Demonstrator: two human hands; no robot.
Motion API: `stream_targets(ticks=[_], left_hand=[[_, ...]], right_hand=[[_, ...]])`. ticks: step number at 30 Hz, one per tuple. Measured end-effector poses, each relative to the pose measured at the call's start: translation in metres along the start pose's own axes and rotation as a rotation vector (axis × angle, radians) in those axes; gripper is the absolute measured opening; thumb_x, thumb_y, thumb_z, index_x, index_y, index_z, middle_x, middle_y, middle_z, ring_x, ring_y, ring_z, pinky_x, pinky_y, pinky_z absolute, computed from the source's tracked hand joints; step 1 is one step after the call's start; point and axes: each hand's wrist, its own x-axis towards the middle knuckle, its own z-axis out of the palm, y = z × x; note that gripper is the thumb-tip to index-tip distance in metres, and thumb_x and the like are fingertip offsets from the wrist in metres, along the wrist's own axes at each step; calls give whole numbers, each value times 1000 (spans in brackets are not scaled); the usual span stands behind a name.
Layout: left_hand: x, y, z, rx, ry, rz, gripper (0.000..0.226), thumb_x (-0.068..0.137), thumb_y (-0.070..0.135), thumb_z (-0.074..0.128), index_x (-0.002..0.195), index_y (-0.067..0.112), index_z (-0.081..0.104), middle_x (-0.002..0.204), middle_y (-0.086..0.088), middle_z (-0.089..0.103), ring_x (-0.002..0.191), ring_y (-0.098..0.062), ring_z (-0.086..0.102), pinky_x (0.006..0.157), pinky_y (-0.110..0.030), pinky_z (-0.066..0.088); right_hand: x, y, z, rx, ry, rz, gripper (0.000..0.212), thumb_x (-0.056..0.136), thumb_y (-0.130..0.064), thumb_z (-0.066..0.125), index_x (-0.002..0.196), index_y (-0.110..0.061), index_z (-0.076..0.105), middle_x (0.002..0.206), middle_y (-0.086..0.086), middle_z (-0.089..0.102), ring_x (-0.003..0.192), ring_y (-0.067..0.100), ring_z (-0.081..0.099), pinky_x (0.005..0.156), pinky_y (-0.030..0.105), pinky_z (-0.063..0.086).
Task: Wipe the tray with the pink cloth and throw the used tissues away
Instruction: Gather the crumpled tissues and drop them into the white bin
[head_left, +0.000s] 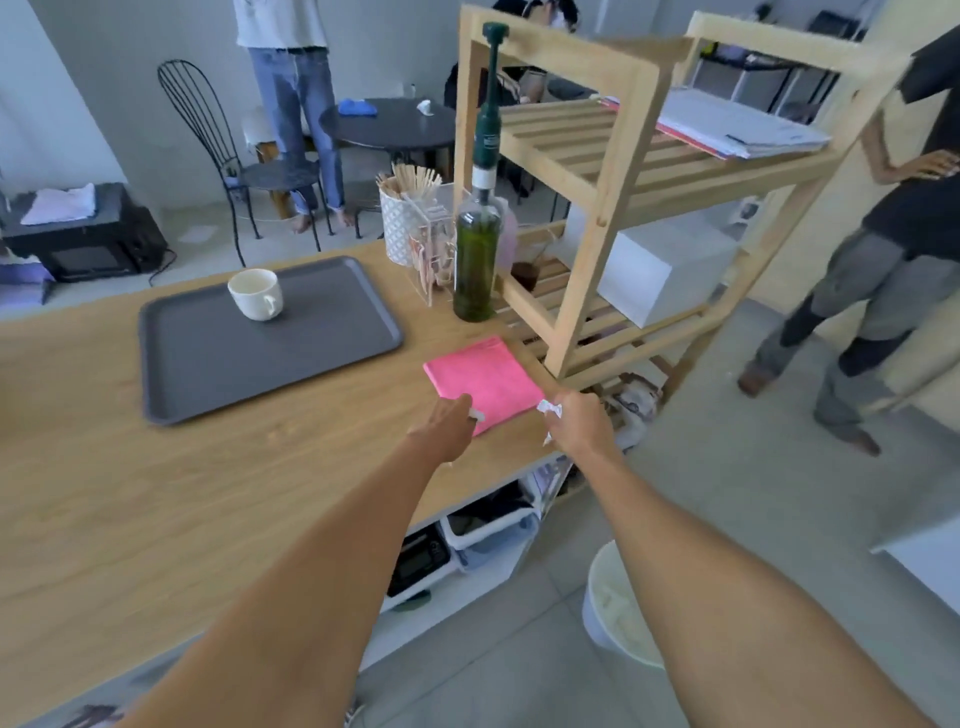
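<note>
Cloth (480, 382), folded, soft and light, lies right of the tray (208, 374) on the bench (130, 493); pinch its near edge. Right hand (574, 423) clutches tissue (549, 409); left hand (449, 426) seemingly holds another scrap.

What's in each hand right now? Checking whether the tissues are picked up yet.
Left hand: closed, a bit of white tissue at its fingertips, over the pink cloth.
Right hand: closed on a crumpled white tissue.

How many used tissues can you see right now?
2. One tissue is bunched in the right hand; a smaller white bit shows at the left hand fingers. More may be hidden inside the hands.
</note>
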Motion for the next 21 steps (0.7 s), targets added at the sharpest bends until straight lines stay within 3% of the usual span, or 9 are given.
stream_targets(ticks=[3,6,9,12,21], left_hand=[[19,47,19,43,10,58,28,100,14,38,120,-3,47,117,-24,60,103,-36,58,70,-38,38],[31,89,40,58,-24,110,33,100,15,38,130,2,45,123,-20,59,109,-34,59,79,-37,45],[45,139,65,81,-44,133,29,98,16,41,120,0,50,120,-24,59,109,-37,58,84,-41,47],[56,182,91,112,-71,146,28,97,19,42,115,1,51,118,-25,60,107,-40,58,86,-45,48],[80,254,159,162,-201,192,34,98,19,41,126,6,55,124,-16,63,113,-34,60,93,-41,50]], right_hand=[[4,47,-15,19,7,58,23,93,-23,57,103,-5,68,99,16,69,94,33,65,69,30,46],[8,90,-25,42,17,109,22,93,-20,57,100,-2,68,99,18,69,93,33,65,72,33,49],[12,140,-38,26,-3,159,20,92,-15,56,98,-1,67,100,19,67,94,34,64,70,33,47],[17,191,-47,4,-14,182,24,93,-20,54,101,1,65,104,21,66,99,37,62,77,37,48],[13,296,-47,59,-63,311,27,92,-24,52,102,-5,67,103,18,69,99,35,63,77,36,50]])
